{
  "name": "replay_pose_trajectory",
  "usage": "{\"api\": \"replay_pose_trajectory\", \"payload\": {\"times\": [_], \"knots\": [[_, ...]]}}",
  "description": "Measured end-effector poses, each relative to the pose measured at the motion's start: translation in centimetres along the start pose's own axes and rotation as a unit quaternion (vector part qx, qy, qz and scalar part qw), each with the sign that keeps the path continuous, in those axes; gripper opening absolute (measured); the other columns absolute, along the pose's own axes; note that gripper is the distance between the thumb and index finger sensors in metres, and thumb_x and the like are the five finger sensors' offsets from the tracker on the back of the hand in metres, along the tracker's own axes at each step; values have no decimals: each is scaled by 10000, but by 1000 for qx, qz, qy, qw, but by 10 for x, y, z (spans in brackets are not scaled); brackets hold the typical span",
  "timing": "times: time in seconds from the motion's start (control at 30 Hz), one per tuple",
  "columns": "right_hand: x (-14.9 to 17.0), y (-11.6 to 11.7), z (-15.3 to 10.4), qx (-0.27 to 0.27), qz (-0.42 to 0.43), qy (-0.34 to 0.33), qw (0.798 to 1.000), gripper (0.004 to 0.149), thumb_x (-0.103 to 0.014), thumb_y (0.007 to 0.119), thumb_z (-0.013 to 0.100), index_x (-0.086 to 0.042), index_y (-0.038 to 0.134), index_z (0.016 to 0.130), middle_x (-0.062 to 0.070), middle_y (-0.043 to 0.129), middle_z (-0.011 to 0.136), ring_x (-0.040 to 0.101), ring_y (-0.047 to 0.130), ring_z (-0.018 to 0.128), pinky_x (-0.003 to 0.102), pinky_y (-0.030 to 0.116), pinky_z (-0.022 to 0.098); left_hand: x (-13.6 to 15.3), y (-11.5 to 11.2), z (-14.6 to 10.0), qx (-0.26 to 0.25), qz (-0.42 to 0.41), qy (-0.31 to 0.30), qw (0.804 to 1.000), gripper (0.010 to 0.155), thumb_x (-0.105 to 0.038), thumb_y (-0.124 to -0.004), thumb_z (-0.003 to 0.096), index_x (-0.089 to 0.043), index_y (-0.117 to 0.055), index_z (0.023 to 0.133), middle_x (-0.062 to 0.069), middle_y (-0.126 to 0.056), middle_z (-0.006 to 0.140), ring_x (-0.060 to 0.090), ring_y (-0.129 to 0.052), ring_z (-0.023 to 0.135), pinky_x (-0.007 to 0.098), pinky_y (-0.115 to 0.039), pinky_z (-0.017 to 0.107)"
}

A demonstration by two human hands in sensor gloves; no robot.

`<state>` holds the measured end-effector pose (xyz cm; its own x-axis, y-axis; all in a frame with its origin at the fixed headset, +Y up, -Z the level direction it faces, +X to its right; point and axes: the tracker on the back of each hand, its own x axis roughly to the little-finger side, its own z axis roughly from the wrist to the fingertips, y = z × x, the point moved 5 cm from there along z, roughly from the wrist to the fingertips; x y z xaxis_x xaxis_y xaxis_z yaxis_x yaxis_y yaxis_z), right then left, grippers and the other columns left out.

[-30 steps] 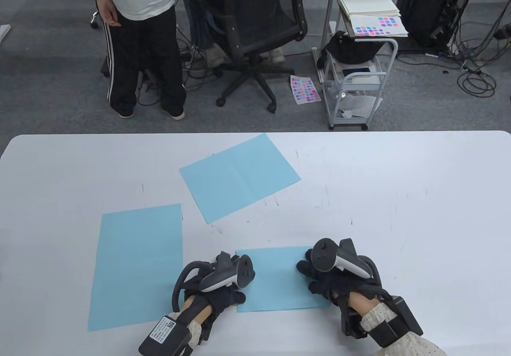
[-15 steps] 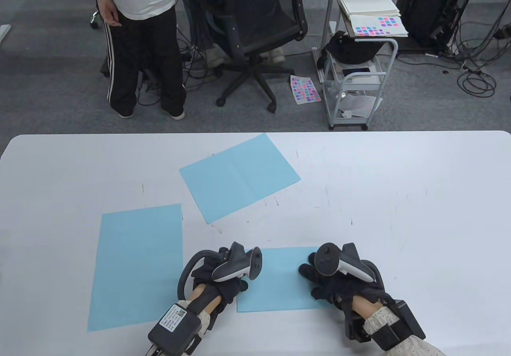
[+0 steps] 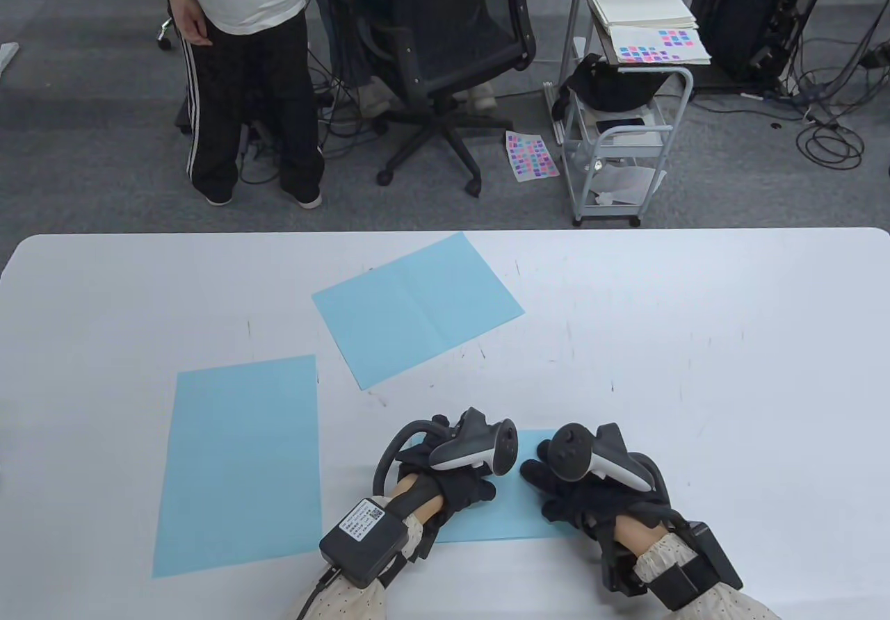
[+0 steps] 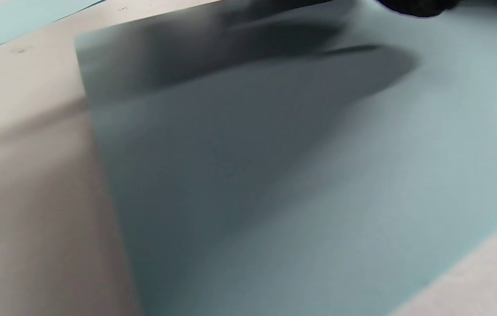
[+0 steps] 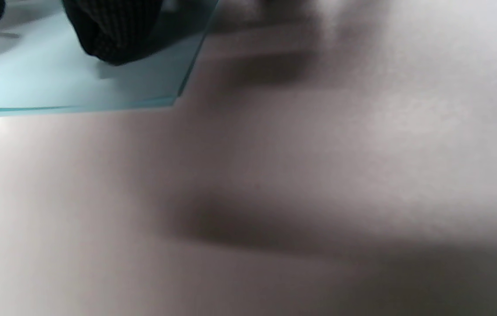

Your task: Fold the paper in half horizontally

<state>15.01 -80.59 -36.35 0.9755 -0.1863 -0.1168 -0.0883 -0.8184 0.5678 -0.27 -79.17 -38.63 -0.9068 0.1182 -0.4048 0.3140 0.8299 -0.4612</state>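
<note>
Paper [image 3: 518, 509] lay folded on the desk [image 3: 695, 370]; my left hand [image 3: 462, 488] and right hand [image 3: 570, 498] pressed it flat-fingered; creasing seemed unfinished.

Overhead table camera; both blurry wrist cameras apparently hug the paper [image 3: 511, 516].

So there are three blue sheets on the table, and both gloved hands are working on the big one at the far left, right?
Nearly. There are three blue sheets, but both hands are on the small sheet nearest the person, not the big left sheet, which lies untouched. The table view shows the left hand and right hand resting on that near sheet. The third sheet lies farther back.
</note>
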Motion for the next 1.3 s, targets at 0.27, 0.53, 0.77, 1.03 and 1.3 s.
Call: {"api": "replay_pose_trajectory", "payload": {"times": [0.27, 0.53, 0.77, 1.03, 1.3], "knots": [[0, 0, 0, 0, -5, 3, 1000, 655, -418, 715, 468, -528, 351, 1001, -225, 147, 1147, 293, 32, 1070, 632, 53, 727, 10, -10, 4, 16, -24, 5, 1000, 679, -602, -653, 375, -630, -333, 974, -375, -252, 1132, 30, -178, 1137, 438, -281, 906], [1, 1, -1, -3, 0, 5, 1000, 652, -428, 708, 468, -543, 343, 996, -242, 135, 1141, 274, 16, 1067, 626, 48, 730, 27, -14, 0, 15, -7, 23, 1000, 672, -602, -655, 372, -639, -336, 963, -379, -254, 1125, 44, -220, 1143, 440, -317, 902], [2, 2, -1, -2, 1, 7, 1000, 652, -429, 706, 468, -547, 341, 995, -247, 133, 1139, 270, 14, 1067, 625, 48, 730, 45, -23, -5, 18, -20, 36, 999, 650, -578, -641, 395, -637, -322, 958, -377, -231, 1120, 58, -249, 1150, 445, -339, 900], [3, 2, -1, -1, 2, 7, 1000, 650, -430, 707, 466, -550, 345, 993, -251, 136, 1140, 270, 16, 1067, 624, 49, 731, 63, -29, -11, 20, -31, 54, 998, 647, -580, -645, 393, -632, -335, 959, -365, -246, 1123, 57, -266, 1150, 449, -355, 899], [3, 1, -1, 2, -1, 10, 1000, 649, -431, 708, 466, -549, 349, 994, -249, 140, 1143, 279, 26, 1069, 626, 51, 731, 82, -33, -15, 35, -43, 71, 996, 649, -581, -646, 393, -627, -336, 961, -363, -245, 1120, 55, -273, 1149, 451, -363, 897]]}}
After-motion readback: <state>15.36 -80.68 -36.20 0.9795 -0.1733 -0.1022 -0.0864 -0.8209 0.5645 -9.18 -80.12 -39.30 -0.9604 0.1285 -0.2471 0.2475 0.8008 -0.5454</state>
